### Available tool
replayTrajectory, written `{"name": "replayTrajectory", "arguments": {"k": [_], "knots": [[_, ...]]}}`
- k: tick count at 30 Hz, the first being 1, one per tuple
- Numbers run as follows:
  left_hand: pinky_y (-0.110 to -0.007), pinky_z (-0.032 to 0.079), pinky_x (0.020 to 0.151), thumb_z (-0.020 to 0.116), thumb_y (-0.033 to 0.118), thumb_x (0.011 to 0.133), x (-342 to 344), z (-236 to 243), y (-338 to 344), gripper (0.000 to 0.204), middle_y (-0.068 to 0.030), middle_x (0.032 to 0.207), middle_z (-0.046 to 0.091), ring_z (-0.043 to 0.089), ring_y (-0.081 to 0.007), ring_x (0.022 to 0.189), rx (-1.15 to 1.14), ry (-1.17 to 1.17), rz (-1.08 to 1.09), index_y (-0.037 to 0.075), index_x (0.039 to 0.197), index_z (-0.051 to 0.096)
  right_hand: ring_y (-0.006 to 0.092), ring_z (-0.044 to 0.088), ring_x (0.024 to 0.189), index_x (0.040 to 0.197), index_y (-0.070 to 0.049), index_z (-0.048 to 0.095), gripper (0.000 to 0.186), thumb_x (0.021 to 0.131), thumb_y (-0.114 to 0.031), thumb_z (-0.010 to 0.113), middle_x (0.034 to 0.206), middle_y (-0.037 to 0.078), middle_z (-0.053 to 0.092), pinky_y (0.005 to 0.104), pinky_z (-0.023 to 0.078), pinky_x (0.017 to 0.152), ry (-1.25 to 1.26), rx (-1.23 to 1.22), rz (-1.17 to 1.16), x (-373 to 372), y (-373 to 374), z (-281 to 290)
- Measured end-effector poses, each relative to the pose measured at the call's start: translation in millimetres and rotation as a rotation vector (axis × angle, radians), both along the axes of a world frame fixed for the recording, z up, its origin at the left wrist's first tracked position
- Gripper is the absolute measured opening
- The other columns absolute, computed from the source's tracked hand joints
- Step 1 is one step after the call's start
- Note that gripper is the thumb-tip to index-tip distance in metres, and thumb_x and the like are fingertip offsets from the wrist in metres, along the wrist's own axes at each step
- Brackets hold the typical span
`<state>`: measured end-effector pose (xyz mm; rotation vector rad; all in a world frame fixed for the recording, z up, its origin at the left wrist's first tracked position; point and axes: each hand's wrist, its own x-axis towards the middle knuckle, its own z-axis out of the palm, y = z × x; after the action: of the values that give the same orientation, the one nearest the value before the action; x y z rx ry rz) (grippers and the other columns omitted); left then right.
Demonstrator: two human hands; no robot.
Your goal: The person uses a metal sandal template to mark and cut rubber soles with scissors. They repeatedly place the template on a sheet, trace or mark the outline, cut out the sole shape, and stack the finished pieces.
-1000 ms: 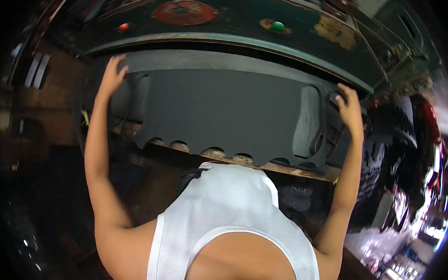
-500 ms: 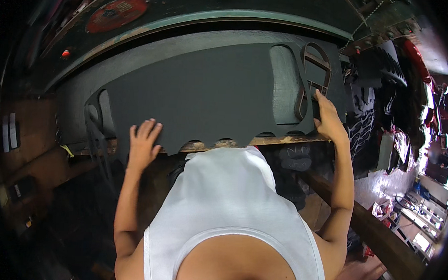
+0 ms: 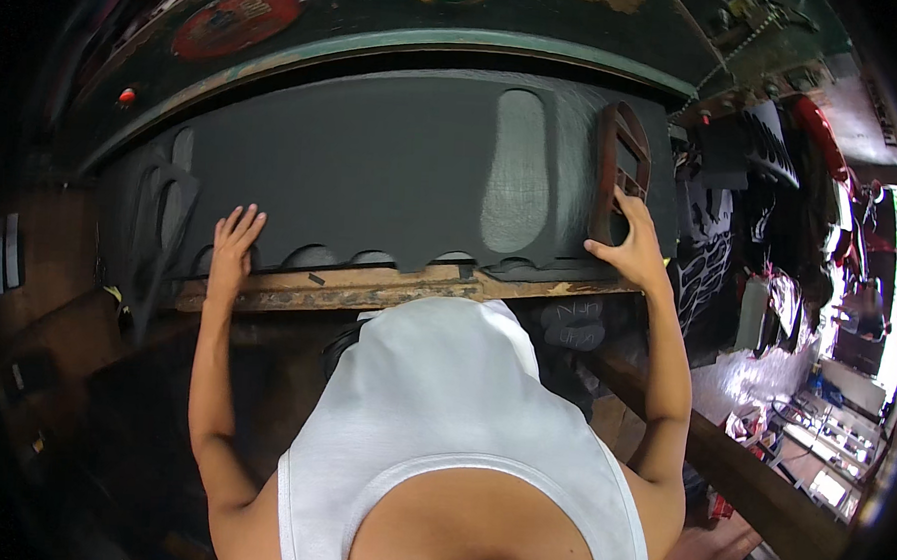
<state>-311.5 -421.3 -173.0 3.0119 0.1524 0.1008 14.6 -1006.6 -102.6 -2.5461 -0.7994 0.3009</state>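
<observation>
A dark grey sheet (image 3: 363, 166), with scalloped cutouts along its near edge and a long sole-shaped opening at its right, lies on a pale textured board (image 3: 519, 163). My left hand (image 3: 235, 241) rests palm-down on the sheet's near left, fingers spread, beside loose cut strips (image 3: 167, 198). At the right stands a sole-shaped cutting die (image 3: 634, 148) with brown walls and crossbars; my right hand (image 3: 630, 238) grips its near end, thumb at the near side and fingers over the bars.
A green machine beam (image 3: 380, 7) with coloured buttons runs along the back, above a worn wooden ledge (image 3: 388, 287) at the front. Dark sheets and scraps (image 3: 721, 232) hang at the right, and a wooden bar (image 3: 750, 473) slants below them.
The sheet has shifted away from me, baring more of the ledge. My left hand came down from the far edge onto the sheet's near part; my right hand moved down onto the die.
</observation>
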Motion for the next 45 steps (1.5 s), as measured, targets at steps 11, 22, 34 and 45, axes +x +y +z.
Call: {"name": "replayTrajectory", "arguments": {"k": [11,22,34,45], "knots": [[-0.056,0.033,0.117,0.061,-0.008,0.086,36.8,-8.9,-49.6,0.061,-0.0085,0.152,0.056,0.048,-0.0371,0.140,-0.079,-0.071,-0.014,0.016,0.142,0.064,0.0334,0.053,0.117,0.151,-0.006,0.050,0.099,0.065,-0.031,0.091,0.121,0.015,0.056,0.0567,0.032,0.115,-0.163,0.049,0.307,-54.2,108.4,17.9],[-0.047,0.036,0.117,0.069,0.001,0.086,61.2,39.0,-80.9,0.056,-0.0118,0.144,0.060,0.052,-0.0359,0.136,-0.216,0.116,0.070,0.011,0.141,0.062,0.0395,0.049,0.129,0.156,-0.014,0.045,0.116,0.056,-0.042,0.096,0.139,0.017,0.051,0.0548,0.036,0.116,-0.221,0.289,0.326,-37.7,116.2,-49.6],[-0.053,0.032,0.119,0.098,0.033,0.060,206.5,-8.2,-250.2,0.112,-0.0228,0.165,0.032,0.039,-0.0439,0.144,-0.500,-0.066,-0.284,0.014,0.155,0.043,0.0250,0.058,0.118,0.163,-0.009,0.033,0.102,0.077,-0.021,0.086,0.116,0.008,0.067,0.0377,0.030,0.108,0.274,0.257,0.192,-13.8,66.6,-88.7],[-0.058,0.034,0.116,0.104,0.034,0.047,211.5,-37.3,-245.6,0.105,-0.0265,0.163,0.033,0.038,-0.0494,0.143,-0.568,-0.146,-0.268,0.014,0.134,0.048,0.0234,0.056,0.105,0.163,-0.011,0.033,0.107,0.074,-0.032,0.089,0.102,0.004,0.066,0.0367,0.034,0.099,0.256,0.144,0.158,-13.6,77.4,-79.7]]}}
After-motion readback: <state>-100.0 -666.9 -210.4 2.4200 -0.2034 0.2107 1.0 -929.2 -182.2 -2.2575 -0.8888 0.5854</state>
